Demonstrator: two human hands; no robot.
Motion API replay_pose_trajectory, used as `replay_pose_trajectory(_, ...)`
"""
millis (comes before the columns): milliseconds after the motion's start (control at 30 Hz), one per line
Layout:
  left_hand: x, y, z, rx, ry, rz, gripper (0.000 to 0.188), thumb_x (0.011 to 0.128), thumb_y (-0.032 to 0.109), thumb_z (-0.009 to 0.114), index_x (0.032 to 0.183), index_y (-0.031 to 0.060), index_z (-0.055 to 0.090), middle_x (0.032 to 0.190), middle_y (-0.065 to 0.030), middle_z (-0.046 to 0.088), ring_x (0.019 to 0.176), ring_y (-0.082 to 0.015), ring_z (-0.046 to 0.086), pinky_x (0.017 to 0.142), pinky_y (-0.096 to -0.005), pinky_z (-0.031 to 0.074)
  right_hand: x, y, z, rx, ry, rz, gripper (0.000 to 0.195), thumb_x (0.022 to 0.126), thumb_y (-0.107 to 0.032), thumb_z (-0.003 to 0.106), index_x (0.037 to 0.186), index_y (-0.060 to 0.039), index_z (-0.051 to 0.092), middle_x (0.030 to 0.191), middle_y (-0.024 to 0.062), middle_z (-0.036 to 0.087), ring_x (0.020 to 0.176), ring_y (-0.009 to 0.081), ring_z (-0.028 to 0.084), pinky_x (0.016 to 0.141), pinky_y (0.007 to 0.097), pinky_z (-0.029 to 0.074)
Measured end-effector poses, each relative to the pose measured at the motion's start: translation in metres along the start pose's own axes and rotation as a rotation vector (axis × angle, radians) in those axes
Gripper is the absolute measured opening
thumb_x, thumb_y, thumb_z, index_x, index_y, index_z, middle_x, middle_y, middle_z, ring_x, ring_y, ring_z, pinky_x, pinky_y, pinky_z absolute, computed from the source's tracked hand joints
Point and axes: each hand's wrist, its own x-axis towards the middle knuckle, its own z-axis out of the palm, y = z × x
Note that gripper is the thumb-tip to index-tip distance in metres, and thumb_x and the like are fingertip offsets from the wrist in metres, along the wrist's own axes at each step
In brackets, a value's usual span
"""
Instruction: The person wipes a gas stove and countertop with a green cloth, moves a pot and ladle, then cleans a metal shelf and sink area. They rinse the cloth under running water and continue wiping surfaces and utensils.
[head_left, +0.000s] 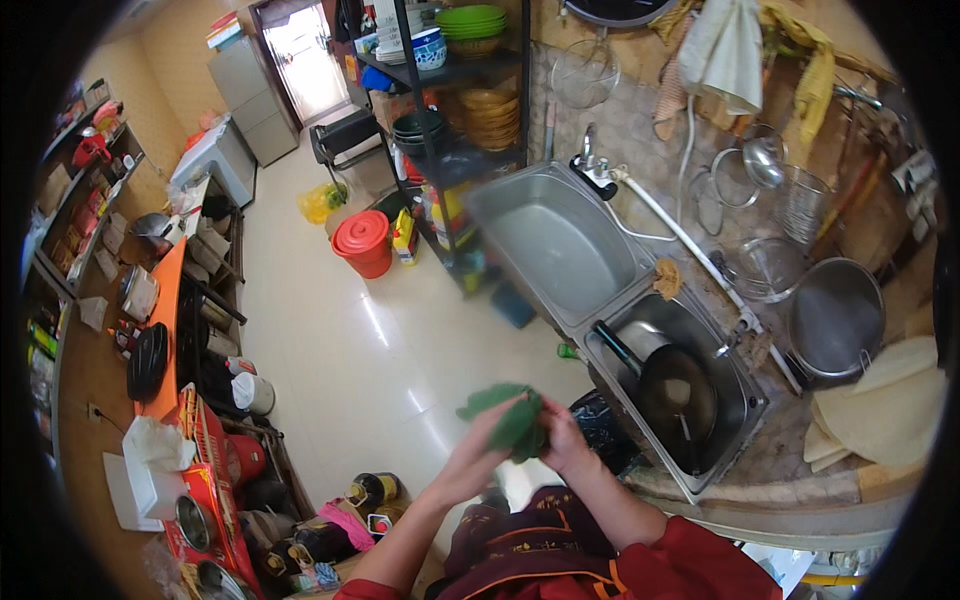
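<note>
A green cloth (517, 424) is bunched between my two hands, in front of the dark apron. My left hand (480, 450) has it from the left side, with part of the cloth spreading past the fingers. On the other side my right hand (562, 435) grips its edge; the fingertips are partly blurred. To the right is a double steel sink (581, 326). Its nearer basin holds a dark wok (679, 394) with liquid inside and its handle leaning up towards the divider. The farther basin (559, 240) has a little water or a wet bottom.
A black shelf rack (480, 64) with bowls stands beyond the sink. A lidded red bucket (363, 244) and a yellow jug (405, 236) sit on the floor. An orange-topped counter (166, 330) runs along the left. Bottles (373, 489) stand low at the left. Strainers (765, 266) hang at the right.
</note>
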Motion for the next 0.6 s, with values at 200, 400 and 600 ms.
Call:
replay_pose_trajectory(200, 0.099, -0.033, -0.076, -0.272, 0.320, -0.069, 0.064, 0.094, -0.008, 0.054, 0.155, 0.0074, 0.043, 0.161, -0.0120, 0.037, 0.143, -0.0240, 0.042, 0.116, -0.0384, 0.037, 0.119, -0.052, 0.044, -0.071, -0.075, -0.307, 0.032, 0.105, -0.010, 0.050, 0.134, 0.0011, 0.058, 0.133, 0.0129, 0.064, 0.122, 0.0221, 0.062, 0.108, 0.0367, 0.048)
replay_pose_trajectory(400, 0.219, -0.114, -0.144, -0.532, 0.356, -0.256, 0.061, 0.099, -0.005, 0.054, 0.157, 0.0060, 0.039, 0.157, -0.0078, 0.042, 0.130, -0.0196, 0.054, 0.109, -0.0320, 0.044, 0.261, -0.072, 0.050, -0.918, -0.005, -0.535, 0.059, 0.094, -0.023, 0.074, 0.143, 0.0009, 0.053, 0.145, 0.0176, 0.054, 0.137, 0.0248, 0.048, 0.115, 0.0377, 0.037)
replay_pose_trajectory(600, 0.342, -0.121, -0.249, 0.277, 0.381, -0.177, 0.070, 0.093, -0.006, 0.057, 0.159, 0.0111, 0.037, 0.160, -0.0121, 0.036, 0.141, -0.0237, 0.042, 0.113, -0.0377, 0.041, 0.457, -0.106, 0.064, -0.703, 0.262, -0.452, 0.031, 0.094, -0.012, 0.072, 0.122, 0.0005, 0.067, 0.111, 0.0094, 0.072, 0.099, 0.0166, 0.067, 0.088, 0.0329, 0.053)
